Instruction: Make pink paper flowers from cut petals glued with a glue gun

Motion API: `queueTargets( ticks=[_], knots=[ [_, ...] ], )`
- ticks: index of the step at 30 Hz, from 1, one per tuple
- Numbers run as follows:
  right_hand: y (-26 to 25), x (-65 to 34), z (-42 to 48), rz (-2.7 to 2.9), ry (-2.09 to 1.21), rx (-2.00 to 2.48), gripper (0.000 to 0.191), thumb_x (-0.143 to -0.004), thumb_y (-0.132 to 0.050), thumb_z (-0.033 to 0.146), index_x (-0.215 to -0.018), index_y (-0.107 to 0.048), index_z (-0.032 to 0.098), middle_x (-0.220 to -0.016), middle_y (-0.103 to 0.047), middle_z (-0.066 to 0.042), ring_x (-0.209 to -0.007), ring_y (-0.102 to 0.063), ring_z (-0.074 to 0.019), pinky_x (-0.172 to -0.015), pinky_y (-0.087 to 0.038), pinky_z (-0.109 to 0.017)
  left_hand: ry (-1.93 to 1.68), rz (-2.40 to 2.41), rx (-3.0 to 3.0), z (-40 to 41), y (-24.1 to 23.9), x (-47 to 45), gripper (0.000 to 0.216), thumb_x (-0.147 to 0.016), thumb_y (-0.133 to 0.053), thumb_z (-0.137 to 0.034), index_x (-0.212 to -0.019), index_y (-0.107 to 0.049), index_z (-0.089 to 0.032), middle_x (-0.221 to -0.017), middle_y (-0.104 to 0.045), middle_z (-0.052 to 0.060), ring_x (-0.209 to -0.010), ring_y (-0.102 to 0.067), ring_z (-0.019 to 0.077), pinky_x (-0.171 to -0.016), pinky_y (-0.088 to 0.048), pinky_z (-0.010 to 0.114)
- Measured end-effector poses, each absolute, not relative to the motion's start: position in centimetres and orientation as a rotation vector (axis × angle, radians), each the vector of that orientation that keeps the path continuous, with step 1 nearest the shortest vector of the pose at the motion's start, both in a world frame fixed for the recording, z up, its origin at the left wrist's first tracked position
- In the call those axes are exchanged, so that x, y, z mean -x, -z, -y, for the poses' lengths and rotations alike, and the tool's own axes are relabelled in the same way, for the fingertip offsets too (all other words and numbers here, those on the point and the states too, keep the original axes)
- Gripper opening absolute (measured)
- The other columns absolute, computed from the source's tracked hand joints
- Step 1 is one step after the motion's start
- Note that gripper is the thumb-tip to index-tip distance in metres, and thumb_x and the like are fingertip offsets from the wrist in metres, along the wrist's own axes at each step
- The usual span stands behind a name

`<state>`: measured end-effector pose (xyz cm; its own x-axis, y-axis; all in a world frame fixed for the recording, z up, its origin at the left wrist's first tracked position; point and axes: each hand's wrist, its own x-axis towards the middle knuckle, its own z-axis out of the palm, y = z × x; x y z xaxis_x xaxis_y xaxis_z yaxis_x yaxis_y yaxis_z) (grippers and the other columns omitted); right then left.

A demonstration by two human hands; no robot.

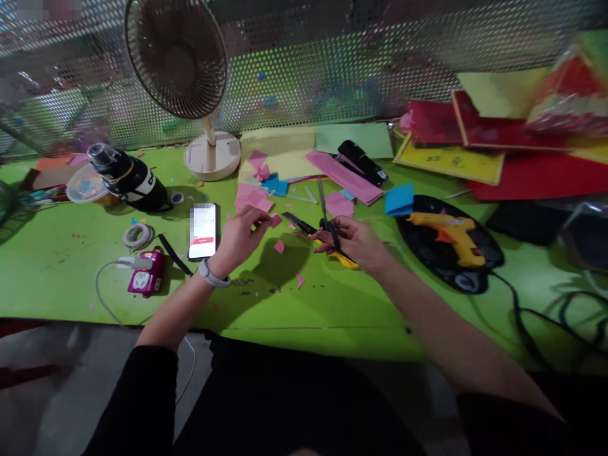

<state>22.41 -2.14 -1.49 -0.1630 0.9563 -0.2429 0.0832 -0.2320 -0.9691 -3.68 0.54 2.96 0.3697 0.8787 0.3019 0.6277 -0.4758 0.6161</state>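
Observation:
My left hand (244, 233) pinches a small piece of pink paper (275, 220) between thumb and fingertips. My right hand (354, 240) is closed around a pair of scissors (323, 206), whose blades point up and away from me. Beneath that hand lies a utility knife (300, 223) with a yellow and black handle, partly hidden by the fingers. A pink paper scrap (279, 246) rests on the green table between my hands, and a smaller pink scrap (300, 280) lies nearer to me. Beyond my left hand are stacked pink paper pieces (253, 197).
A fan (211, 155), a black bottle (135, 180), a lit phone (202, 231) and a purple power adapter (146, 272) stand or lie to the left. At right are a yellow glue gun (451, 237) on a black tray, its cable, and a black stapler (361, 161).

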Motion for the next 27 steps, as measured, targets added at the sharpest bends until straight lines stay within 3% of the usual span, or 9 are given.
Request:
queueTargets(
  ticks=[4,7,14,19,27],
  knots=[
    [1.1,-21.2,2.6,1.123,-1.537,1.221,0.057,-0.057,-0.09,0.036,-0.094,-0.048,0.026,-0.086,-0.073,0.0,-0.08,-0.073,-0.02,-0.077,-0.059,-0.034,-0.743,-1.006,-2.381,1.7,-3.7,1.8,0.026,-0.098,-0.05,-0.033,-0.105,-0.071,-0.02,-0.1,-0.069,0.01,-0.088,-0.065,0.0173,-0.077,-0.05,0.029],
    [0.6,-20.4,3.0,1.111,-1.444,1.182,0.066,-0.051,-0.091,0.033,-0.096,-0.043,0.028,-0.09,-0.069,0.002,-0.083,-0.072,-0.0192,-0.081,-0.058,-0.035,-0.652,-0.931,-2.416,2.4,-3.4,1.0,0.029,-0.099,-0.046,-0.032,-0.11,-0.071,-0.021,-0.103,-0.069,0.01,-0.09,-0.066,0.0175,-0.08,-0.051,0.03],
    [1.1,-20.1,4.0,1.242,-1.256,1.139,0.094,-0.062,-0.086,0.04,-0.137,-0.03,0.035,-0.11,-0.055,-0.003,-0.096,-0.067,-0.0218,-0.089,-0.058,-0.039,-0.759,-0.92,-2.267,2.2,-2.5,0.8,0.025,-0.097,-0.05,-0.027,-0.106,-0.071,-0.018,-0.101,-0.068,0.012,-0.089,-0.067,0.0177,-0.08,-0.054,0.031],
    [0.6,-19.7,4.7,1.238,-1.142,1.237,0.095,-0.071,-0.08,0.047,-0.148,-0.024,0.037,-0.118,-0.052,-0.006,-0.1,-0.065,-0.0226,-0.09,-0.059,-0.038,-0.901,-1.023,-1.804,2.4,-1.5,0.0,0.035,-0.089,-0.066,-0.038,-0.116,-0.061,-0.015,-0.103,-0.07,0.012,-0.084,-0.068,0.0159,-0.071,-0.056,0.027],
    [1.4,-19.5,4.8,1.23,-1.158,1.213,0.079,-0.074,-0.078,0.033,-0.143,-0.039,0.029,-0.11,-0.057,-0.006,-0.095,-0.065,-0.0191,-0.089,-0.059,-0.034,-0.788,-0.864,-1.115,2.5,0.8,-0.8,0.03,-0.084,-0.072,-0.037,-0.095,-0.06,-0.012,-0.09,-0.07,0.007,-0.07,-0.07,0.0114,-0.066,-0.059,0.025]
  ],
)
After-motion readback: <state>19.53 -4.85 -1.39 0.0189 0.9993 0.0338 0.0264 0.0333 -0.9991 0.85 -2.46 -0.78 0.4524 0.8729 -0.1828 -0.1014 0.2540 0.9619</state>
